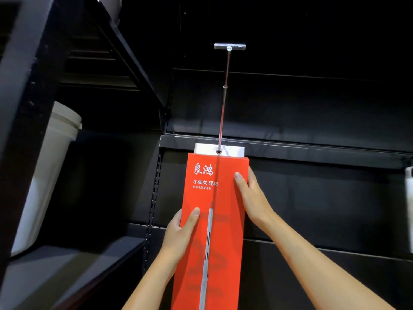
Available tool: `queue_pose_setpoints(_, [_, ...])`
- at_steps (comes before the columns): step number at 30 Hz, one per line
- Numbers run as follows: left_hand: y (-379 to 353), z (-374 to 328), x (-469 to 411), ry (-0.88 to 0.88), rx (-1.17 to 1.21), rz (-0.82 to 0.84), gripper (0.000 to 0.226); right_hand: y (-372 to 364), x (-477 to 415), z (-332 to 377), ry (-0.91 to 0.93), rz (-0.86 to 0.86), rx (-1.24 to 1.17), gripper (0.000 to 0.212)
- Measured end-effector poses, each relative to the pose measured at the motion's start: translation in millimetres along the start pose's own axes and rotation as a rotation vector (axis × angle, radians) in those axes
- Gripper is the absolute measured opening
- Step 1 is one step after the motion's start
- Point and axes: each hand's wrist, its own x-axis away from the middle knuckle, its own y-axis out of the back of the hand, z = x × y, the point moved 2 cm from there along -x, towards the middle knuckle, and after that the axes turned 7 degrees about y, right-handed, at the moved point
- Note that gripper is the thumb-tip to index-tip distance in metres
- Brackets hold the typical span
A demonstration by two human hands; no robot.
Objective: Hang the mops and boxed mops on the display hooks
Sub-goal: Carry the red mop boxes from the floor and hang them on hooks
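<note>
Judging by how things lie, we are near the end of hanging this one boxed mop (223,242). The display hook (224,97) passes through the hole in the white tab (205,149) at the box's top, and the box sits far back on the rod, close against the black back panel (312,198). Whether the hook bears its weight yet, we cannot tell. What is left, as far as we can see, is letting go — and any other mops, none of which show here.

Our left hand (178,231) clasps the box's left edge with the thumb laid across the front. Our right hand (252,198) clasps the right edge higher up, thumb likewise on the front, the other fingers hidden behind.

The box is tall, narrow and bright red, with white Chinese lettering near the top and a grey mop pole pictured down its middle — its lower end is out of view. A white bucket (51,164) stands on the shelf to the left, well apart.
</note>
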Motion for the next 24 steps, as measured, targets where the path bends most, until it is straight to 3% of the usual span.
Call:
queue_pose_setpoints(4, [1,9,13,-0.082,-0.025,-0.107,0.051,-5,35,-10,-0.053,0.029,0.029,0.061])
queue_pose_setpoints(9, [5,35,45,-0.172,-0.288,-0.236,0.054,-3,90,-29,-0.207,0.096,0.095,0.075])
queue_pose_setpoints(15, [-2,73,123,-0.231,-0.676,-0.385,0.07,18,203,-44,-0.321,0.184,0.222,0.065])
queue_pose_setpoints(19, [-16,124,187,-0.168,-0.917,-0.234,0.071,47,305,-57,-0.424,0.267,0.291,0.064])
queue_pose_setpoints(24, [-69,205,293,-0.138,-1.167,0.142,0.068,99,460,-70,-0.622,0.341,0.378,0.065])
